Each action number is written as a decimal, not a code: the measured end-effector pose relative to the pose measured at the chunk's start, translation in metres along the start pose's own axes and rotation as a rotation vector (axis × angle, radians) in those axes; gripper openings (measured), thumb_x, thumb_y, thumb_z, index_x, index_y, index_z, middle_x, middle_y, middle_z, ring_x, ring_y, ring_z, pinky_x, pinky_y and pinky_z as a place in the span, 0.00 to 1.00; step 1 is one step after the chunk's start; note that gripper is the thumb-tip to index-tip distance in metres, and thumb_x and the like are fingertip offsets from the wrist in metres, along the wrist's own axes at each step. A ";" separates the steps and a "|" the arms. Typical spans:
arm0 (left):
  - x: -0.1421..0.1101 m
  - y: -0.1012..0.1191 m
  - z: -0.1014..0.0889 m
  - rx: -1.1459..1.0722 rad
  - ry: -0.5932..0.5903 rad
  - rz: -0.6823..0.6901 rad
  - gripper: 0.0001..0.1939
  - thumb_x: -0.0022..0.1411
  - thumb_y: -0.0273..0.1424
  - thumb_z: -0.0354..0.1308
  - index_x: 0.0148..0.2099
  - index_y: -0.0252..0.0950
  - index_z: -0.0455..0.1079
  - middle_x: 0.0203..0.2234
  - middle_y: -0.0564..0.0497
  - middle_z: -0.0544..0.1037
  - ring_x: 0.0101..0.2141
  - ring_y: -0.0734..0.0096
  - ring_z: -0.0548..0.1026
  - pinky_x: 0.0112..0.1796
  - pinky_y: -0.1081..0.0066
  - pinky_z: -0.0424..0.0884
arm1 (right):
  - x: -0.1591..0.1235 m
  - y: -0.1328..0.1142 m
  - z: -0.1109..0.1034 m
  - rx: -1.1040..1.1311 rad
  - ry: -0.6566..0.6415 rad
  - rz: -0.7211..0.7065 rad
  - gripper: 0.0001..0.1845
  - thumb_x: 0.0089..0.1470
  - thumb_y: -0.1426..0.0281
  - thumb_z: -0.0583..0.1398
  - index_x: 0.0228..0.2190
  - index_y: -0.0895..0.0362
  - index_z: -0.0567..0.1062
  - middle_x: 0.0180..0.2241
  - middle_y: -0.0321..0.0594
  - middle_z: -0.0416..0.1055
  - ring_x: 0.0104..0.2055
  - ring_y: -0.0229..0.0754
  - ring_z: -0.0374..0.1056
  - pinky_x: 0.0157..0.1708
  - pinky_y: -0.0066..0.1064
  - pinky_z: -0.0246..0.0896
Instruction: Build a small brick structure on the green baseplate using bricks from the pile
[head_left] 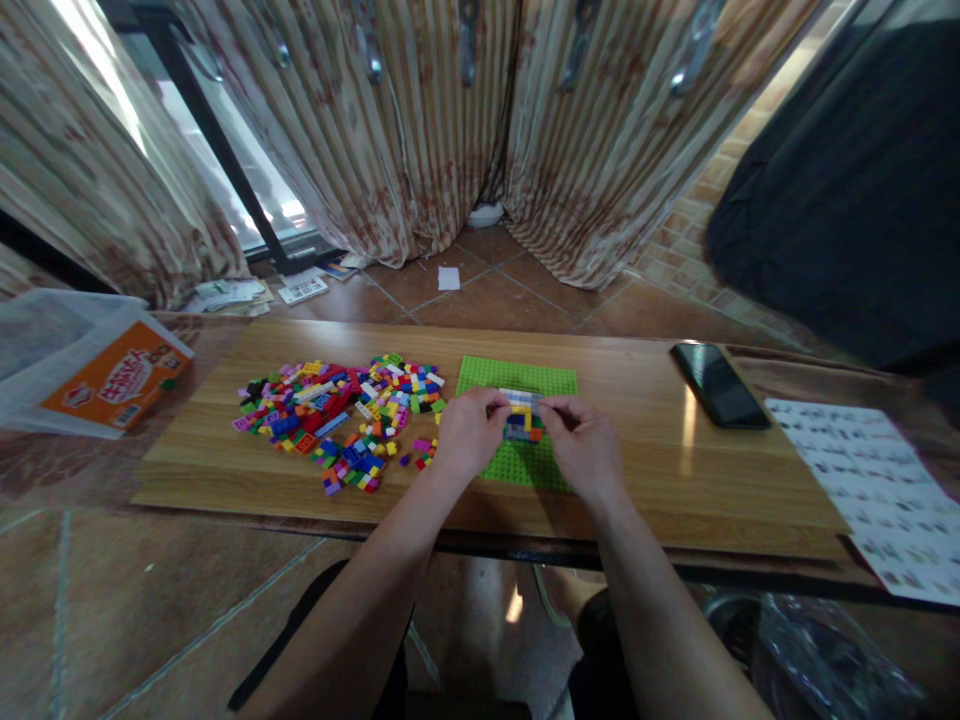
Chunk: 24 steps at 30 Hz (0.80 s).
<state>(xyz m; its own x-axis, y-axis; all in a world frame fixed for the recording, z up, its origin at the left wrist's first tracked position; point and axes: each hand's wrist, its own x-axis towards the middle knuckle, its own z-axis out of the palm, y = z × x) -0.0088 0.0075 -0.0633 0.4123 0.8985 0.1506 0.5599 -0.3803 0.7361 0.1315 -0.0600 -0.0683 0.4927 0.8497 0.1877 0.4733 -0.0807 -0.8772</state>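
Note:
A green baseplate [517, 372] lies on the wooden board in front of me. Over its middle is a small toy-brick build [523, 420] with white, yellow, blue, grey and orange bricks. My left hand [472, 430] pinches the build's upper left edge between thumb and fingers. On the opposite side my right hand [583, 445] has its thumb and fingertips closed at the upper right corner. Parts of the build are hidden behind the fingers. Whether it is pressed onto the baseplate, I cannot tell.
A spread pile of loose toy bricks [330, 400] lies left of the baseplate. A clear plastic box [82, 370] with an orange label stands at the far left. To the right are a black phone [720, 385] and a printed sheet [862, 480] overhanging the edge of the wooden board [645, 500].

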 end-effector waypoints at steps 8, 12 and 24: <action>-0.006 0.006 -0.001 0.023 -0.055 -0.003 0.05 0.60 0.30 0.61 0.32 0.36 0.76 0.30 0.51 0.80 0.33 0.69 0.75 0.35 0.71 0.67 | -0.001 -0.002 0.000 -0.100 -0.040 0.024 0.15 0.53 0.62 0.57 0.30 0.57 0.80 0.31 0.43 0.80 0.32 0.45 0.73 0.35 0.34 0.64; -0.010 0.007 0.002 0.069 -0.071 0.032 0.05 0.60 0.31 0.61 0.32 0.37 0.75 0.30 0.52 0.80 0.33 0.69 0.75 0.34 0.71 0.66 | -0.002 -0.003 0.000 -0.177 -0.029 0.052 0.14 0.52 0.63 0.57 0.31 0.57 0.80 0.31 0.43 0.80 0.32 0.44 0.73 0.34 0.33 0.63; -0.010 0.004 0.006 0.130 -0.088 0.108 0.04 0.59 0.29 0.60 0.37 0.38 0.77 0.33 0.51 0.79 0.36 0.68 0.75 0.39 0.70 0.69 | -0.002 -0.005 -0.002 -0.222 -0.016 0.083 0.15 0.52 0.62 0.56 0.31 0.57 0.80 0.31 0.43 0.79 0.31 0.44 0.71 0.33 0.34 0.62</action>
<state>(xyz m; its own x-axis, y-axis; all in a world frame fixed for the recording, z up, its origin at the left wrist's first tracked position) -0.0060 -0.0042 -0.0655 0.5332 0.8304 0.1618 0.5948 -0.5040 0.6263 0.1295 -0.0629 -0.0634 0.5254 0.8436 0.1104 0.5816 -0.2614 -0.7703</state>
